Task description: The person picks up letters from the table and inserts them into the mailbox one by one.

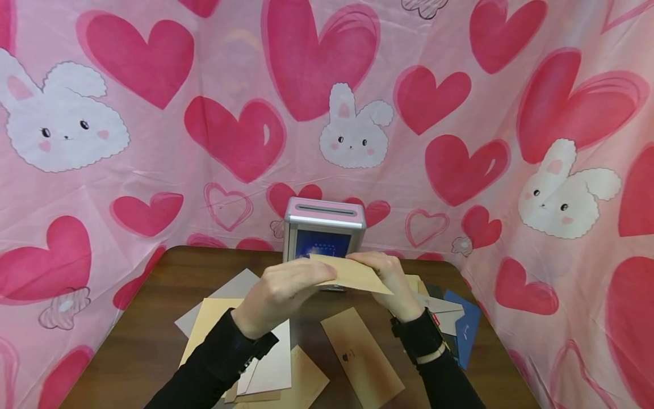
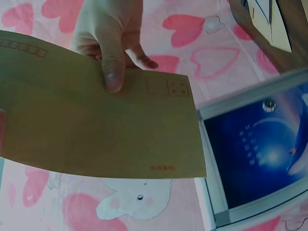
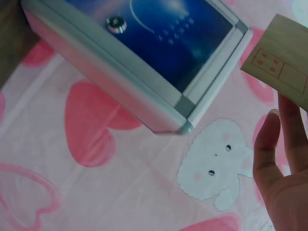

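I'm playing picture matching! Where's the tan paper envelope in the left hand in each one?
Head: oblong tan paper envelope, below centre.
Left wrist: envelope spans left and middle.
Right wrist: envelope enters upper right, partly cut off.
Shared landmark: silver-framed box with blue front panel.

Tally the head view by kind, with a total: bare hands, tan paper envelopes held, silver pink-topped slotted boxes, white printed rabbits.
Bare left hand, bare right hand: 2
Held tan paper envelope: 1
Silver pink-topped slotted box: 1
White printed rabbits: 3
Total: 7
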A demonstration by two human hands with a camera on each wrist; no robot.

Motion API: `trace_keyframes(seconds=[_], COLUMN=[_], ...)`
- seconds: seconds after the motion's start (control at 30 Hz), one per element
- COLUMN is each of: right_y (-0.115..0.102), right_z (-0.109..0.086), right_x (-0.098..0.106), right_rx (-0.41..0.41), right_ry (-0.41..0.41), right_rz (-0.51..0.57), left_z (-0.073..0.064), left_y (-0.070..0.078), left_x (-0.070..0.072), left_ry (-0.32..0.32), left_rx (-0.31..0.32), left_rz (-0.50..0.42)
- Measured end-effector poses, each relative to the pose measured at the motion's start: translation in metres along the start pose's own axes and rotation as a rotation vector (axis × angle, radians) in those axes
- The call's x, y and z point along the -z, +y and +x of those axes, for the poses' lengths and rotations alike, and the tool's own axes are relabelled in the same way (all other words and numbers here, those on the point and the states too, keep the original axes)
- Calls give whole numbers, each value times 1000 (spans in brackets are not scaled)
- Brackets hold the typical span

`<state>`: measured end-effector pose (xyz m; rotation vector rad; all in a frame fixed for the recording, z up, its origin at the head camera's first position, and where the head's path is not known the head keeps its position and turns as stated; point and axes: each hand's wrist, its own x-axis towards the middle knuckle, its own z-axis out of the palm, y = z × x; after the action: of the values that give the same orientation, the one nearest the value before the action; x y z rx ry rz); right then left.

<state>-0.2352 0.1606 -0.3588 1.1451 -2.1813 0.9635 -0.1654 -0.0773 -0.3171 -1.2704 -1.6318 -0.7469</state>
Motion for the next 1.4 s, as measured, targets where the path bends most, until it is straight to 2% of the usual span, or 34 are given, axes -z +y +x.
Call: trace_keyframes(seconds=[0.13, 0.33, 0.5, 0.67, 0.8, 0.97, 1.13, 1.4], right_y=[1, 10, 18, 25, 30, 34, 33, 28], right_z=[20, 50, 65, 71, 72, 73, 71, 70], right_x=[5, 5, 3, -1, -4, -7, -11, -15], right_rx=[10, 12, 13, -14, -39, -95, -113, -143], right_ry=[31, 95, 120, 133, 177, 215, 237, 252], right_rz=[-34, -71, -121, -108, -101, -139, -176, -215], left_z=[10, 24, 30, 31, 29, 25, 19, 13], left_y=[-13, -36, -50, -61, -71, -80, -85, -88], left_x=[6, 13, 14, 11, 8, 6, 8, 9], left_ry=[-10, 26, 46, 57, 82, 108, 125, 116], left_rx=[28, 79, 113, 134, 135, 151, 198, 258], left_rz=[-8, -27, -77, -91, -77, -85, -92, -44])
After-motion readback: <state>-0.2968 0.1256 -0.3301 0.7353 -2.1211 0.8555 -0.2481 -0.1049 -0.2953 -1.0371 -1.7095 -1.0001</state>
